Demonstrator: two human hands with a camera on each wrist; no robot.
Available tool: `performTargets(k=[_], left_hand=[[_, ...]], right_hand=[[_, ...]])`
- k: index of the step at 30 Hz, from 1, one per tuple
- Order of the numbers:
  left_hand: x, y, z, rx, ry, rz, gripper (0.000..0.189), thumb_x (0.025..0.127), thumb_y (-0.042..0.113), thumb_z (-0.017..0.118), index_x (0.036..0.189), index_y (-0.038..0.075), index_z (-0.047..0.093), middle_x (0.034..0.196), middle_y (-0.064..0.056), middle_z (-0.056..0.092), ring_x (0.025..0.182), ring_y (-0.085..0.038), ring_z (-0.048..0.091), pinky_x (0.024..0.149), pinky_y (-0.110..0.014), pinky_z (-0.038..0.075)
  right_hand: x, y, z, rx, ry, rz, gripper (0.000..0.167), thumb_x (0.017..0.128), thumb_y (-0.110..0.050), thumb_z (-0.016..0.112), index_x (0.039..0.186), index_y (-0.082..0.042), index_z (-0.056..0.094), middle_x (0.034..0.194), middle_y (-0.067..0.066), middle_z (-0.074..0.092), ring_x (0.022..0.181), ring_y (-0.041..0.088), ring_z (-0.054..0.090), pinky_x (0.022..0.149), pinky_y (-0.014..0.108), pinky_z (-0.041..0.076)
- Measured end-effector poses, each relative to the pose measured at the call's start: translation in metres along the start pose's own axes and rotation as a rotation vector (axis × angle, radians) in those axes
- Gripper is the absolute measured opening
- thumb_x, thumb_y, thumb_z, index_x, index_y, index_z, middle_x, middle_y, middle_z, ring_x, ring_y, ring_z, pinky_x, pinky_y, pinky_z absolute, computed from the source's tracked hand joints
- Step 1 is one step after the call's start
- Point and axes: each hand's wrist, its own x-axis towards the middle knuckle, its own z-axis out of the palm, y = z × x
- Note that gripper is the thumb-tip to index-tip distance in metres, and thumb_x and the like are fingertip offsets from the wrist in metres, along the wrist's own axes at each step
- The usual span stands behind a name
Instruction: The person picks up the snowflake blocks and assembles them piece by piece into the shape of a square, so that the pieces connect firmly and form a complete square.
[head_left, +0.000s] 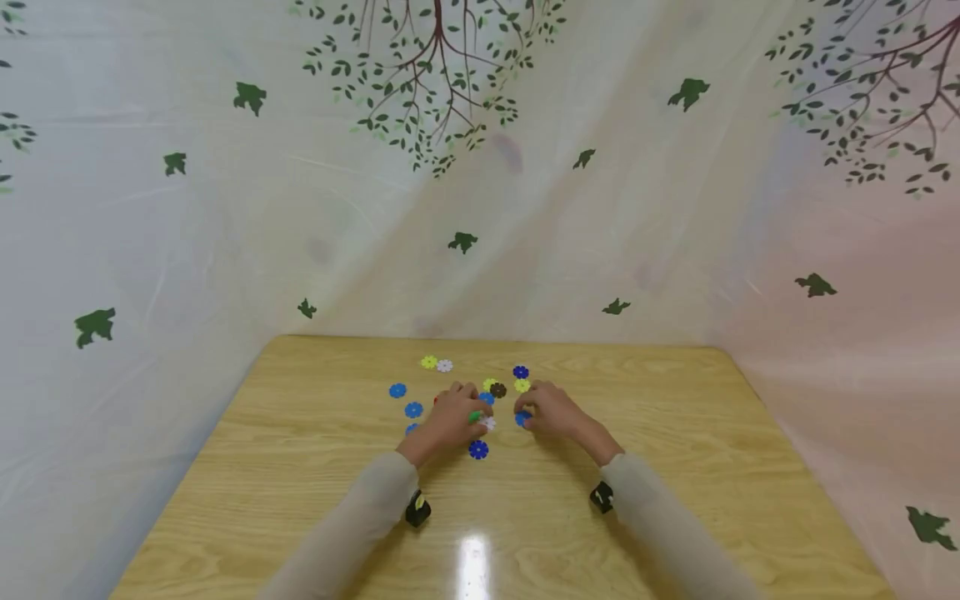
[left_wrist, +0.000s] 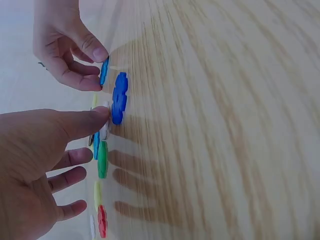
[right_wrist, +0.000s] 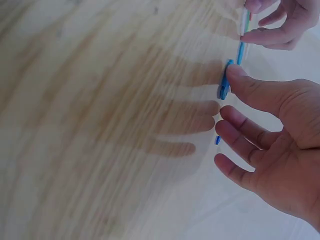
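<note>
My left hand (head_left: pixel 453 417) is over the left of a scatter of flower-shaped plastic discs. Its thumb and index finger pinch a white disc (head_left: pixel 490 423) at the edges; the other fingers spread loosely over a green disc (left_wrist: pixel 102 159). My right hand (head_left: pixel 551 410) faces it from the right and pinches a light blue disc (left_wrist: pixel 104 71) between thumb and fingers, tilted up on edge in the wrist views. A dark blue disc (head_left: pixel 478 450) lies on the table just in front of the left hand. A red disc (left_wrist: pixel 102 221) is mostly hidden behind that hand in the head view.
More discs lie around on the wooden table (head_left: pixel 300 517): light blue ones (head_left: pixel 397 390) at left, a yellow (head_left: pixel 429 362) and a white one farther back, a brown one (head_left: pixel 498 390) between the hands. Behind stands a leaf-printed cloth (head_left: pixel 525 275). Each wrist carries a small black camera.
</note>
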Motion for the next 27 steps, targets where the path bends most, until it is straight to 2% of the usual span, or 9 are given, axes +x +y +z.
performTargets(k=[7, 9, 13, 16, 20, 24, 27], left_hand=[[0.005, 0.007, 0.004, -0.01, 0.003, -0.014, 0.023, 0.091, 0.029, 0.078, 0.108, 0.013, 0.076, 0.106, -0.005, 0.059, 0.097, -0.021, 0.046, 0.082, -0.036, 0.042], [0.006, 0.009, 0.004, -0.006, 0.002, -0.019, 0.023, 0.091, 0.03, 0.079, 0.107, 0.013, 0.075, 0.105, -0.004, 0.061, 0.096, -0.02, 0.047, 0.081, -0.036, 0.044], [0.007, 0.011, 0.005, -0.063, 0.009, -0.043, 0.023, 0.089, 0.027, 0.081, 0.105, 0.012, 0.072, 0.096, -0.001, 0.066, 0.089, -0.017, 0.05, 0.08, -0.035, 0.045], [0.007, 0.01, 0.005, -0.167, 0.018, -0.064, 0.02, 0.088, 0.021, 0.081, 0.104, 0.013, 0.072, 0.09, 0.001, 0.067, 0.082, -0.013, 0.054, 0.078, -0.031, 0.047], [0.005, 0.007, 0.009, -0.346, 0.041, -0.109, 0.013, 0.093, 0.012, 0.074, 0.106, 0.014, 0.072, 0.089, 0.0, 0.069, 0.079, -0.01, 0.059, 0.072, -0.027, 0.052], [0.007, 0.004, 0.009, -0.533, 0.115, -0.144, 0.013, 0.097, 0.011, 0.068, 0.109, 0.012, 0.072, 0.093, -0.004, 0.071, 0.084, -0.013, 0.063, 0.075, -0.03, 0.055], [0.012, 0.004, 0.008, -0.664, 0.174, -0.15, 0.014, 0.098, 0.012, 0.069, 0.111, 0.009, 0.073, 0.097, -0.009, 0.073, 0.086, -0.013, 0.064, 0.077, -0.028, 0.055]], right_hand=[[0.001, 0.004, 0.001, 0.11, 0.003, 0.025, 0.014, 0.086, -0.003, 0.08, 0.099, -0.005, 0.075, 0.099, 0.008, 0.07, 0.094, 0.022, 0.06, 0.083, 0.037, 0.052], [0.001, 0.004, 0.0, 0.159, 0.0, 0.031, 0.014, 0.086, -0.001, 0.079, 0.098, -0.004, 0.073, 0.097, 0.009, 0.069, 0.093, 0.023, 0.062, 0.081, 0.035, 0.054], [0.001, 0.006, -0.001, 0.261, 0.007, 0.035, 0.017, 0.086, 0.003, 0.077, 0.098, -0.003, 0.068, 0.092, 0.01, 0.068, 0.086, 0.02, 0.063, 0.075, 0.03, 0.053], [0.001, 0.008, -0.001, 0.325, 0.023, 0.033, 0.018, 0.086, 0.005, 0.075, 0.099, -0.002, 0.066, 0.09, 0.011, 0.068, 0.082, 0.016, 0.061, 0.071, 0.027, 0.051], [0.001, 0.012, 0.0, 0.385, 0.056, 0.035, 0.017, 0.088, 0.005, 0.073, 0.103, -0.001, 0.067, 0.091, 0.012, 0.069, 0.082, 0.015, 0.061, 0.072, 0.027, 0.051], [0.003, 0.011, 0.002, 0.449, 0.116, 0.041, 0.019, 0.091, 0.003, 0.071, 0.11, 0.001, 0.069, 0.098, 0.014, 0.071, 0.088, 0.018, 0.065, 0.077, 0.028, 0.053], [0.007, 0.008, 0.001, 0.497, 0.179, 0.029, 0.017, 0.092, 0.002, 0.071, 0.109, 0.002, 0.07, 0.1, 0.015, 0.072, 0.09, 0.019, 0.066, 0.078, 0.027, 0.054]])
